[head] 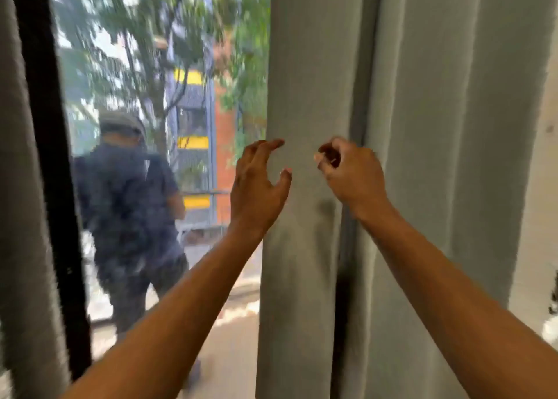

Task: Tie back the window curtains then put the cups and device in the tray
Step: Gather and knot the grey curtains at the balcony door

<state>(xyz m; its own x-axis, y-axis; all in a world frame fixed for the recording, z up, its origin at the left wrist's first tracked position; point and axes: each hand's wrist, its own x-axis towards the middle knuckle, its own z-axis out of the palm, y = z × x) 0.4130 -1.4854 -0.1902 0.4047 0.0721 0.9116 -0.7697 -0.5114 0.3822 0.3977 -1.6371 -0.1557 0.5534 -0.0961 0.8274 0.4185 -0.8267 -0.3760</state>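
Both arms up at the pale grey pleated fabric curtain (pixel 437 96) hanging right of the window glass (pixel 193 66), my left hand (pixel 259 184) clawed wide at its leading edge, gripping nothing, my right hand (pixel 351 172) curled tight against a fold, though whether it pinches cloth I cannot tell.

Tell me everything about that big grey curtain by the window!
The pale grey-green thick fabric curtain hangs loose in deep vertical folds, right of the window glass, not tied back. The left hand hovers at its left edge, fingers curved; the right hand curls before a fold, touching unclear.
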